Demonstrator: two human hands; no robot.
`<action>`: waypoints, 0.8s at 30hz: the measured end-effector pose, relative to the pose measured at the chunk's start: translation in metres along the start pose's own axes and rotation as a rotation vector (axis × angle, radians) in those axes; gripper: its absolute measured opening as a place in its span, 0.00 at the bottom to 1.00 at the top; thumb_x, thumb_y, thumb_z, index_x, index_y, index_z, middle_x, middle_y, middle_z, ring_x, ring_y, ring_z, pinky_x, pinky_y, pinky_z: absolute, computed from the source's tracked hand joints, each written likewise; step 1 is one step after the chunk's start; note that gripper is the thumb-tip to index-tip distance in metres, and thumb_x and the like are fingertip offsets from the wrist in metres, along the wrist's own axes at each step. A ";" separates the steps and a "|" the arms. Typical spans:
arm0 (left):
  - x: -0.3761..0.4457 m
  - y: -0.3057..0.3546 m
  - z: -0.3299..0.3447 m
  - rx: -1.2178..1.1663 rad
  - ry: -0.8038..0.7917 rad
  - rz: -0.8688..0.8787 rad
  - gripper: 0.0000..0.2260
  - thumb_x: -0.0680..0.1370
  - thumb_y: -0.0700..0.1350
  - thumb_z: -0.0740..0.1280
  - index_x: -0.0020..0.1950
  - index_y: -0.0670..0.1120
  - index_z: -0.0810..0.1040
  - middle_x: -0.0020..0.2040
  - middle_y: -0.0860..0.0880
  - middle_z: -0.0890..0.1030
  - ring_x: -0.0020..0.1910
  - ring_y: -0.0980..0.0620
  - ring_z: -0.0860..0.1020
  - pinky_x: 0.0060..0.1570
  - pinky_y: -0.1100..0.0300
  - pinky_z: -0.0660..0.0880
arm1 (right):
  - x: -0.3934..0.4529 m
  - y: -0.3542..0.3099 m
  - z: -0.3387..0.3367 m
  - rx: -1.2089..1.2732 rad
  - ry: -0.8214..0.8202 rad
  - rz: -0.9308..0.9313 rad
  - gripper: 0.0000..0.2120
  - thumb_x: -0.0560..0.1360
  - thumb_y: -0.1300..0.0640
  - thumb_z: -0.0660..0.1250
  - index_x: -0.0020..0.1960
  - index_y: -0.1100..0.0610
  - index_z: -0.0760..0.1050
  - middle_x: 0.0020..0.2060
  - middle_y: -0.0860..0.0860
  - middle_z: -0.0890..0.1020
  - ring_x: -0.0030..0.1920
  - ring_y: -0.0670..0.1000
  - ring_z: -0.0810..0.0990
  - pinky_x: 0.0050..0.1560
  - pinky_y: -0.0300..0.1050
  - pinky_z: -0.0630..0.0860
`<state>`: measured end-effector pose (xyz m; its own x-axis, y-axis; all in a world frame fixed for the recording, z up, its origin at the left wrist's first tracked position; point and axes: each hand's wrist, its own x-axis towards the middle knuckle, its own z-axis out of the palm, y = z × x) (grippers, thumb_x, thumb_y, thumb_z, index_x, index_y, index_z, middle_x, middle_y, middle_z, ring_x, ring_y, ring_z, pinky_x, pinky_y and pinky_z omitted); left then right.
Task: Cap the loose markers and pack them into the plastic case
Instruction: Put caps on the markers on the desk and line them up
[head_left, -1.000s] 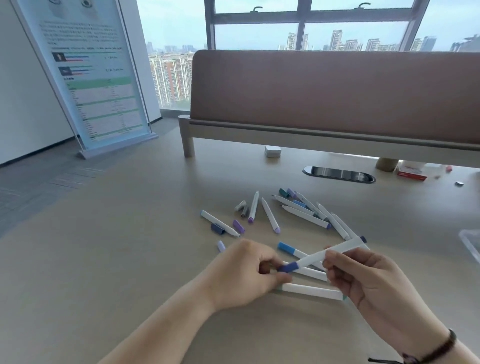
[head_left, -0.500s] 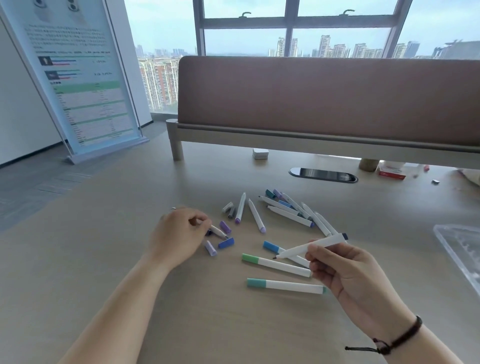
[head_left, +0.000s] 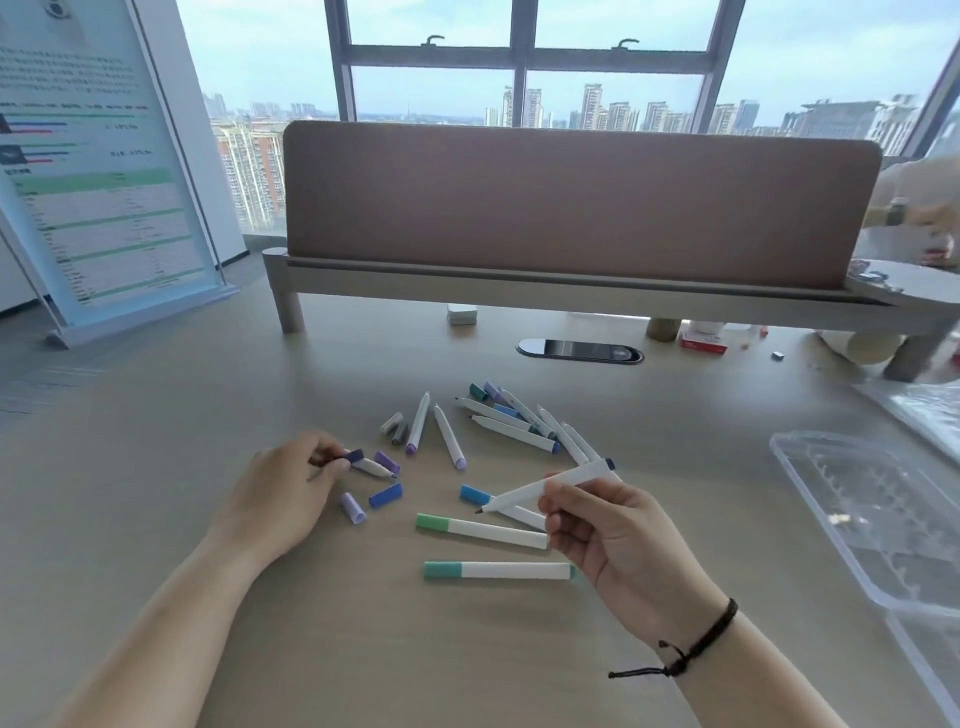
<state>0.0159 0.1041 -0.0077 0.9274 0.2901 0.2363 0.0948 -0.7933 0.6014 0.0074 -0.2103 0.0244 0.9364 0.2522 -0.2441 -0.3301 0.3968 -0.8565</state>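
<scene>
My right hand (head_left: 618, 535) grips an uncapped white marker (head_left: 550, 483), tip pointing left, dark blue end at its far right. My left hand (head_left: 291, 493) pinches a dark blue cap (head_left: 349, 457) just above the table, next to an uncapped marker (head_left: 371, 466). Loose caps lie nearby: purple (head_left: 387, 461), blue (head_left: 385, 495), lilac (head_left: 353, 507). Two capped green markers (head_left: 480, 530) (head_left: 498, 570) and a blue-capped one (head_left: 475, 494) lie between my hands. Several more markers (head_left: 519, 421) are piled further back. The clear plastic case (head_left: 878, 519) lies open at the right.
A brown desk divider (head_left: 571, 208) on a raised shelf crosses the back of the table. A cable grommet (head_left: 579, 351), a white block (head_left: 461, 314) and a red box (head_left: 702, 343) sit under it. A poster stand (head_left: 98, 166) is at the left. Another person's arm (head_left: 919, 208) shows far right.
My left hand let go of the marker in my right hand, moved left to the loose caps and picked up a dark blue cap. My right hand keeps holding the now uncapped marker.
</scene>
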 end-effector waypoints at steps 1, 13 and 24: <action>-0.003 0.008 0.000 -0.069 0.033 0.022 0.07 0.79 0.46 0.69 0.44 0.58 0.78 0.42 0.59 0.83 0.45 0.52 0.81 0.43 0.60 0.73 | 0.000 -0.001 0.001 0.016 0.001 0.004 0.10 0.63 0.62 0.74 0.42 0.66 0.81 0.35 0.60 0.80 0.31 0.52 0.76 0.32 0.41 0.77; -0.050 0.093 0.026 -1.013 -0.241 0.062 0.05 0.69 0.45 0.73 0.42 0.49 0.88 0.36 0.42 0.84 0.31 0.52 0.77 0.36 0.61 0.79 | 0.004 -0.004 -0.006 0.201 0.028 -0.070 0.06 0.66 0.63 0.72 0.42 0.65 0.82 0.36 0.60 0.80 0.32 0.52 0.77 0.36 0.42 0.80; -0.055 0.095 0.025 -0.949 -0.243 0.053 0.06 0.69 0.43 0.72 0.44 0.47 0.87 0.37 0.41 0.85 0.31 0.51 0.78 0.36 0.62 0.78 | 0.003 0.000 0.000 0.178 0.016 -0.110 0.06 0.67 0.64 0.71 0.43 0.65 0.82 0.35 0.60 0.80 0.30 0.51 0.77 0.34 0.41 0.79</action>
<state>-0.0168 -0.0005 0.0179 0.9813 0.0644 0.1813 -0.1809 -0.0118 0.9834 0.0103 -0.2096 0.0238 0.9692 0.1857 -0.1617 -0.2404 0.5710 -0.7850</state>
